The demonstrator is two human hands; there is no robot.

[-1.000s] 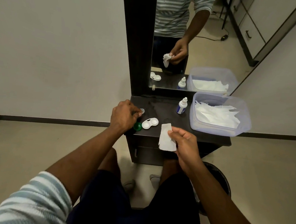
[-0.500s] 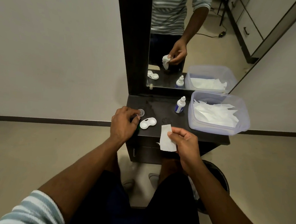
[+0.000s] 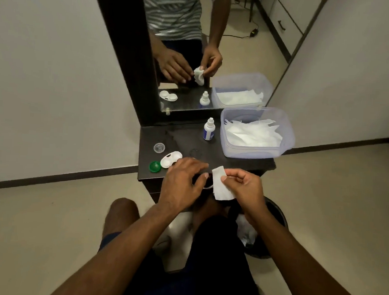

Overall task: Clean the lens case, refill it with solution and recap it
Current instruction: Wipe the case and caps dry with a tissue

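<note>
Case [image 3: 171, 159] lies uncapped on the table [image 3: 234, 161]. Right hand [image 3: 243, 187] pinches a tissue [image 3: 220, 187]; left hand [image 3: 181, 183] hovers beside it, fingers relaxed, holding nothing.

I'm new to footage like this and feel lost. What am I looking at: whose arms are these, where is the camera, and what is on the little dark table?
The camera sits on a person's head, looking down at their own arms. The mirror behind the table reflects them. The right hand pinches a white tissue. The left hand reaches toward it, seemingly holding nothing. On the table lie an open white lens case, a green cap, a clear cap, a solution bottle and a plastic tub of tissues.
</note>
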